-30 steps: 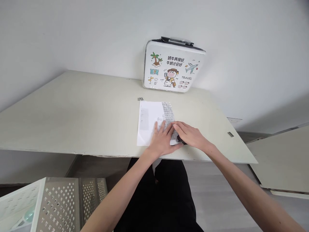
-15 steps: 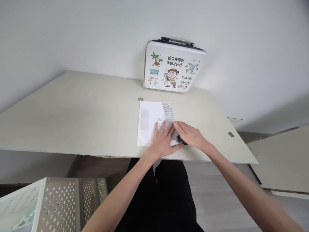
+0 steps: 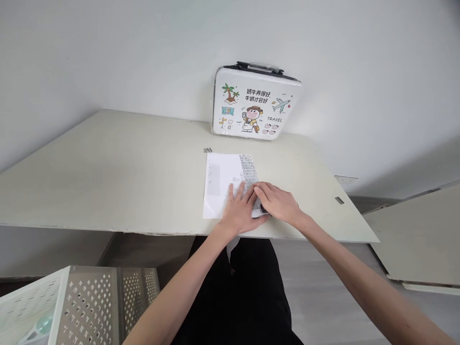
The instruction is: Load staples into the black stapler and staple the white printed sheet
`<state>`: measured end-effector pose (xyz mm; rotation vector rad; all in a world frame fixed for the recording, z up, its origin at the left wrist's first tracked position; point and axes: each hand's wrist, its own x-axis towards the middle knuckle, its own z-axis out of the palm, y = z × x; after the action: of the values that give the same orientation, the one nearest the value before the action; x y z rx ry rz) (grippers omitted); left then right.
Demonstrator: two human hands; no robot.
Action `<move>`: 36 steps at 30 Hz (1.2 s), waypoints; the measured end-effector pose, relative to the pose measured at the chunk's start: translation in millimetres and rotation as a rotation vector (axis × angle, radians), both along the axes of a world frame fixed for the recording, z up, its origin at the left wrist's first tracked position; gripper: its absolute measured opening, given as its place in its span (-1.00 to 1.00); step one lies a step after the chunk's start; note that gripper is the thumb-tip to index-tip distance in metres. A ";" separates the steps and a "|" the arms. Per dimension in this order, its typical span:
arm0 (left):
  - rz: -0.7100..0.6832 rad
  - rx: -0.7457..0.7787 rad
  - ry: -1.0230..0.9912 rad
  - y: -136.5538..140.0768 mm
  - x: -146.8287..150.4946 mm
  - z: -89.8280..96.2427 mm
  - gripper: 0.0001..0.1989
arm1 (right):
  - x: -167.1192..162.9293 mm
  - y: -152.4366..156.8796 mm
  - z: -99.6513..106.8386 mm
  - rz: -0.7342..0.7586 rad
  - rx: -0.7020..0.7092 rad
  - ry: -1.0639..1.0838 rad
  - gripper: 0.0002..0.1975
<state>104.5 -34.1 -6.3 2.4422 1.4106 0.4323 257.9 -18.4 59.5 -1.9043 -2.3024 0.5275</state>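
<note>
A white printed sheet of paper (image 3: 219, 201) with a grey patterned band along its right side lies near the table's front edge. My left hand (image 3: 239, 208) rests flat on its lower right part, fingers spread, pressing it to the table. At the sheet's right edge, my right hand (image 3: 275, 201) is closed over a black stapler (image 3: 263, 209), which is mostly hidden under the palm and fingers. The fingertips of both hands meet there. A small grey strip, apparently staples (image 3: 208, 150), lies just beyond the sheet's far left corner.
A white carry case (image 3: 237, 100) with cartoon prints and a black handle leans against the wall behind the pale table (image 3: 108, 177). Another small grey strip (image 3: 339, 200) lies near the table's right edge. Below left stands a perforated plastic basket (image 3: 89, 306).
My right hand has shifted slightly left and closed further over the black stapler, so less of it shows. My left hand stays on the paper. The view has tilted slightly.
</note>
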 end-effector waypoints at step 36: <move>-0.010 0.017 0.067 -3.6 -22.4 21.6 -0.14 | 109.8 -38.7 -56.0 -0.316 0.438 0.294 -0.44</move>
<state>82.1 -37.7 15.3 2.4977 1.4257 0.3650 367.8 -57.1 3.5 -1.7808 -1.7171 0.2220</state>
